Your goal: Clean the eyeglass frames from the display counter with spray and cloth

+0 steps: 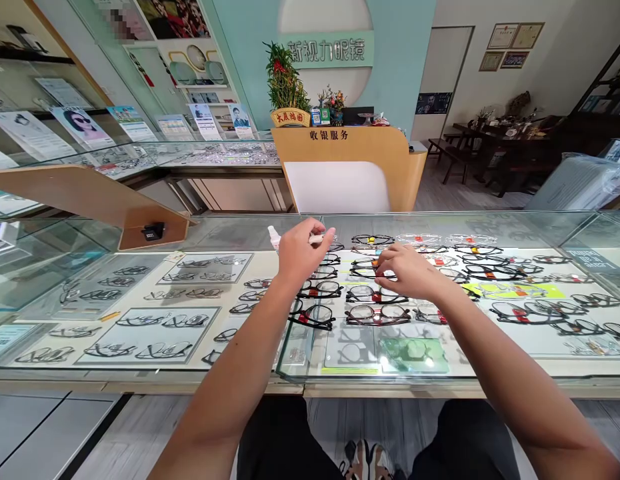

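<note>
My left hand [305, 248] is raised over the glass display case [290, 385], its fingers closed round a small white bottle [274, 237] whose nozzle end sticks out to the left. To its right, my right hand [403, 270] hovers low over the rows of eyeglasses, fingers curled beside a dark-rimmed pair [363, 268]; whether it touches or grips that pair is hard to tell. Nearer me lie black glasses with a red tag [313, 315] and a dark red-rimmed pair [378, 315]. A green cloth-like sheet [415, 355] shows near the front edge.
Left in the case, more glasses rest on grey trays [147, 333]. A wooden panel [90, 197] juts over the left side. Beyond stands a wooden counter [340, 143] with plants [285, 80]. A plastic-wrapped grey object [580, 183] is at the right.
</note>
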A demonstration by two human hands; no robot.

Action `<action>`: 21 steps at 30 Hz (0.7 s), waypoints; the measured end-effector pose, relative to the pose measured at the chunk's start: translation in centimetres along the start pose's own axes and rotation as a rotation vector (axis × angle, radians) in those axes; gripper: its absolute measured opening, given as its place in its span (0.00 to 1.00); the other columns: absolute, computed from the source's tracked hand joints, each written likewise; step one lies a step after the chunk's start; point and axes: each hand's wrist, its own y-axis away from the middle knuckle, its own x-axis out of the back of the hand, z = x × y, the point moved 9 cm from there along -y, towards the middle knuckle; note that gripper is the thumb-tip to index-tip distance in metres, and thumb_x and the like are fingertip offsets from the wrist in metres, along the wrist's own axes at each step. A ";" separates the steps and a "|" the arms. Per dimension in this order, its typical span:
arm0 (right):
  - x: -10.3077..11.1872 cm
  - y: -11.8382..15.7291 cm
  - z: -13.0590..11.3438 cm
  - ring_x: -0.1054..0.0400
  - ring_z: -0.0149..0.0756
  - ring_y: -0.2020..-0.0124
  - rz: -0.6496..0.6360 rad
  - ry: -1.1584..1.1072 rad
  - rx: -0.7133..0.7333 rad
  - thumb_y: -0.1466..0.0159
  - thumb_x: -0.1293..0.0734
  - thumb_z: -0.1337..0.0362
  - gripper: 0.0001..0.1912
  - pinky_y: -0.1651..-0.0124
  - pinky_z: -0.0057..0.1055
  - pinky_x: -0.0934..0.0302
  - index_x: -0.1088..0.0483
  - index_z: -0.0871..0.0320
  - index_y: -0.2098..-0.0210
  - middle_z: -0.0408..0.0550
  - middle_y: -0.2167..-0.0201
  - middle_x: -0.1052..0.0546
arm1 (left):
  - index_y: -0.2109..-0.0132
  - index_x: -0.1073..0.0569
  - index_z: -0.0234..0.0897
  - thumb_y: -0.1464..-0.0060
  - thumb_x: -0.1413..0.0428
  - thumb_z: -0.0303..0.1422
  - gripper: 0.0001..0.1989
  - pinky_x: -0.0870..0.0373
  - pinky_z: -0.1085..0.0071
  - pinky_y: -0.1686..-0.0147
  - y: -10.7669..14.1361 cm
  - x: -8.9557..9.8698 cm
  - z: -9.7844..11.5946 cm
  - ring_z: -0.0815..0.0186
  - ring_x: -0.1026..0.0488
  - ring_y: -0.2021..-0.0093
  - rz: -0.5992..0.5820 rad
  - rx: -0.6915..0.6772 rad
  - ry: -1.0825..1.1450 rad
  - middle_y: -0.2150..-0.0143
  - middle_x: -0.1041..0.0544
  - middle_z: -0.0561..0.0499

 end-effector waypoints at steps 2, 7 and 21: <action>-0.5 -0.1 -0.2 0.29 0.53 0.50 -0.014 0.011 0.007 0.27 0.31 0.55 0.14 0.48 0.51 0.39 0.15 0.53 0.61 0.52 0.52 0.15 | 0.64 0.26 0.41 0.35 0.41 0.46 0.14 0.35 0.65 0.63 0.0 -0.1 0.0 0.62 0.26 0.67 -0.006 0.008 -0.008 0.67 0.20 0.51; -1.5 -0.2 -0.2 0.29 0.54 0.49 -0.041 0.057 0.007 0.28 0.31 0.56 0.14 0.48 0.51 0.38 0.15 0.54 0.63 0.53 0.53 0.15 | 0.64 0.26 0.41 0.34 0.42 0.45 0.14 0.35 0.65 0.63 0.1 -0.3 0.3 0.62 0.26 0.67 -0.028 0.000 -0.004 0.67 0.20 0.51; -1.5 -0.3 0.1 0.28 0.54 0.49 -0.024 -0.026 -0.015 0.26 0.33 0.53 0.17 0.46 0.51 0.36 0.15 0.54 0.61 0.55 0.53 0.15 | 0.65 0.27 0.42 0.34 0.42 0.46 0.15 0.36 0.65 0.63 0.1 -0.4 0.3 0.62 0.26 0.67 -0.041 0.015 -0.022 0.68 0.20 0.52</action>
